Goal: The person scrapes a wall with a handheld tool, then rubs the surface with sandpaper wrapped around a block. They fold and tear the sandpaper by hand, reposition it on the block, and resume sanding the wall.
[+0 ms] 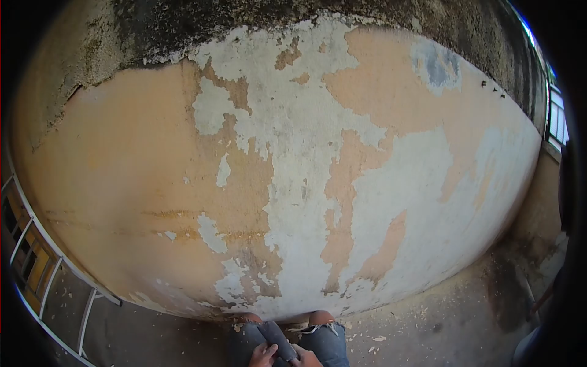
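A dark grey piece (277, 340), rolled or folded like a sheet, lies slanted between my two hands above my lap. My left hand (263, 355) is closed on its left edge, thumb on top. At its lower right end, my right hand (306, 356) has its fingers closed on it. The exact kind of the piece cannot be made out, and the bottom of the frame cuts off both hands. Beyond my knees stands a wall (299, 183) with peach paint partly peeled away, showing pale patches beneath.
A white metal ladder-like frame (61, 260) leans or lies along the left side. Paint flakes (380, 338) are scattered on the grey floor (422, 330). Dark, rough staining (183, 27) covers the wall's upper part. A barred window (557, 116) shows at the far right.
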Action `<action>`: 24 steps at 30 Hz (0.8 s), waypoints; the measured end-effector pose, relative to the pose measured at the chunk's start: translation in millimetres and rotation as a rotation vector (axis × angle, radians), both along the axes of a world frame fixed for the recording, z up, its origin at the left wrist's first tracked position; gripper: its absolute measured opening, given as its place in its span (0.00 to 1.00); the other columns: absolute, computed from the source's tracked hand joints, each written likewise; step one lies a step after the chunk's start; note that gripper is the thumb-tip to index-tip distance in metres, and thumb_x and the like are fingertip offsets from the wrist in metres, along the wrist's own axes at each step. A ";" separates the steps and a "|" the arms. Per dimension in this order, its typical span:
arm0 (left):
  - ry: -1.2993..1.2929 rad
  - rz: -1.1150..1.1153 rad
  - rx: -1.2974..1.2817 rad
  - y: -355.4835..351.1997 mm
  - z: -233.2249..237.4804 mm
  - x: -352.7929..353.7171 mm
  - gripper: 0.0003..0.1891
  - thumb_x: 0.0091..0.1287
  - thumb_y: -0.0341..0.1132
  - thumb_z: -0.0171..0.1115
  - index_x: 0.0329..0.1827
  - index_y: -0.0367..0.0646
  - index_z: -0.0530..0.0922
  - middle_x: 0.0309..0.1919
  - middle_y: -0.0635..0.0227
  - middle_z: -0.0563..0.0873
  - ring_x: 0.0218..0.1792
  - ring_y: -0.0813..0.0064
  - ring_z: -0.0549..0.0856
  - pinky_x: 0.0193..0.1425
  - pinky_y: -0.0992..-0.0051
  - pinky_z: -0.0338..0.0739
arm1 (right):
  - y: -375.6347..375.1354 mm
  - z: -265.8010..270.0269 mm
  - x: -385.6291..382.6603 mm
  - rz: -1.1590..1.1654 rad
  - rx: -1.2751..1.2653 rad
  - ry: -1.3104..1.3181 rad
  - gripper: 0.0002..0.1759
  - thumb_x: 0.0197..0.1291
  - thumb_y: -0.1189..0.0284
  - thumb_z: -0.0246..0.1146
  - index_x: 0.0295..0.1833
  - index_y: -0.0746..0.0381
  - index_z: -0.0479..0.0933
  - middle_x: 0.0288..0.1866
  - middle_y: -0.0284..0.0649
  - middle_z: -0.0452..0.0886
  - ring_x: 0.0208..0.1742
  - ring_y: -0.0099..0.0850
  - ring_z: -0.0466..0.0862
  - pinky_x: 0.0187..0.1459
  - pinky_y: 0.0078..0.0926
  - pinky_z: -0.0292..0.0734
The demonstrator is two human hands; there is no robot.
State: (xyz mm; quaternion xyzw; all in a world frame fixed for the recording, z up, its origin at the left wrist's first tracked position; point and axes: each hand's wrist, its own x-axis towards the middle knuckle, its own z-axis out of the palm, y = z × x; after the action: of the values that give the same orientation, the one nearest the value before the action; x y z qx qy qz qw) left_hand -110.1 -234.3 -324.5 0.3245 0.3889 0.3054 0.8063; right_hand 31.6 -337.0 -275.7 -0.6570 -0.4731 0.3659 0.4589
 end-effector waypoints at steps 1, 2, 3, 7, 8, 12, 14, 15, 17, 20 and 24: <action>-0.013 -0.003 0.003 -1.5 18.7 0.0 0.16 0.70 0.32 0.63 0.60 0.44 0.74 0.47 0.72 0.81 0.49 0.75 0.81 0.52 0.72 0.76 | 3.0 -21.5 -1.3 -0.002 -0.009 -0.043 0.22 0.64 0.70 0.58 0.62 0.66 0.70 0.48 0.60 0.80 0.57 0.57 0.79 0.56 0.42 0.75; -0.023 -0.003 0.006 -2.9 32.3 -1.6 0.14 0.69 0.31 0.65 0.56 0.45 0.76 0.44 0.72 0.82 0.46 0.76 0.81 0.50 0.73 0.76 | 5.5 -6.9 -1.5 -0.005 -0.002 -0.056 0.22 0.64 0.70 0.58 0.62 0.66 0.70 0.48 0.60 0.80 0.57 0.57 0.79 0.56 0.42 0.75; -0.036 -0.006 0.016 -2.0 38.1 -4.4 0.14 0.69 0.31 0.65 0.56 0.45 0.76 0.44 0.72 0.82 0.46 0.76 0.81 0.50 0.73 0.76 | 6.4 19.4 -3.2 0.039 0.001 -0.010 0.24 0.65 0.70 0.57 0.65 0.65 0.66 0.51 0.60 0.80 0.59 0.56 0.78 0.58 0.42 0.74; -0.052 0.113 -0.039 4.8 27.2 -9.4 0.08 0.68 0.31 0.64 0.49 0.48 0.77 0.39 0.74 0.81 0.44 0.76 0.81 0.47 0.75 0.75 | 14.5 24.7 -6.0 0.119 0.121 0.061 0.30 0.68 0.70 0.54 0.73 0.62 0.57 0.63 0.58 0.75 0.67 0.52 0.74 0.65 0.42 0.70; -0.136 0.154 -0.053 5.0 28.1 -10.7 0.06 0.69 0.31 0.63 0.47 0.50 0.78 0.37 0.75 0.80 0.41 0.77 0.81 0.46 0.74 0.75 | 15.2 26.0 -5.4 0.137 0.093 0.094 0.29 0.70 0.69 0.53 0.74 0.61 0.56 0.69 0.56 0.70 0.70 0.49 0.72 0.68 0.41 0.67; -0.224 0.131 -0.129 1.2 57.5 -5.4 0.04 0.71 0.32 0.60 0.46 0.51 0.78 0.35 0.75 0.81 0.40 0.76 0.80 0.45 0.73 0.76 | 15.1 20.5 -6.6 0.078 0.200 0.244 0.31 0.71 0.68 0.54 0.76 0.60 0.54 0.70 0.52 0.67 0.74 0.42 0.66 0.71 0.35 0.61; -0.328 0.127 -0.150 2.5 53.6 -6.1 0.04 0.72 0.33 0.59 0.47 0.49 0.79 0.38 0.72 0.82 0.42 0.74 0.81 0.46 0.71 0.77 | 22.3 -4.7 -5.9 -0.007 0.227 0.302 0.30 0.72 0.63 0.56 0.75 0.58 0.56 0.56 0.45 0.73 0.58 0.36 0.72 0.60 0.31 0.68; -0.299 0.118 -0.162 8.9 35.3 -10.2 0.04 0.72 0.33 0.59 0.47 0.49 0.79 0.38 0.72 0.82 0.42 0.74 0.81 0.46 0.71 0.77 | 23.9 -21.4 -9.9 -0.072 0.289 0.285 0.29 0.73 0.62 0.57 0.73 0.59 0.58 0.40 0.38 0.81 0.40 0.30 0.82 0.48 0.26 0.78; -0.562 0.004 -0.090 17.6 9.3 -20.5 0.08 0.73 0.32 0.59 0.52 0.47 0.79 0.45 0.69 0.84 0.48 0.71 0.82 0.51 0.70 0.77 | 13.3 25.6 -6.5 -0.054 -0.022 0.629 0.25 0.76 0.65 0.51 0.74 0.55 0.56 0.33 0.32 0.75 0.26 0.20 0.73 0.26 0.19 0.72; -0.426 -0.049 -0.014 19.2 20.3 -16.8 0.26 0.65 0.40 0.59 0.66 0.41 0.72 0.63 0.60 0.78 0.66 0.59 0.75 0.73 0.54 0.64 | 4.6 30.2 -1.2 0.036 -0.092 0.990 0.25 0.76 0.56 0.52 0.71 0.56 0.61 0.26 0.29 0.68 0.18 0.18 0.65 0.19 0.16 0.65; -0.379 -0.122 0.058 26.0 15.6 -17.6 0.30 0.63 0.43 0.58 0.67 0.40 0.70 0.63 0.60 0.78 0.66 0.60 0.75 0.74 0.57 0.64 | 3.4 17.5 -7.4 0.071 -0.259 0.762 0.33 0.67 0.49 0.62 0.66 0.62 0.71 0.24 0.27 0.70 0.18 0.17 0.68 0.20 0.16 0.66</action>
State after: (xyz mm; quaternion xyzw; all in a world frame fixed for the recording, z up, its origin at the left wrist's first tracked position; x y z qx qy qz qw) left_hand -127.7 -208.3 -308.9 0.3071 0.2008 0.3224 0.8726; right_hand 24.2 -333.6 -258.2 -0.5100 -0.2416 0.6555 0.5018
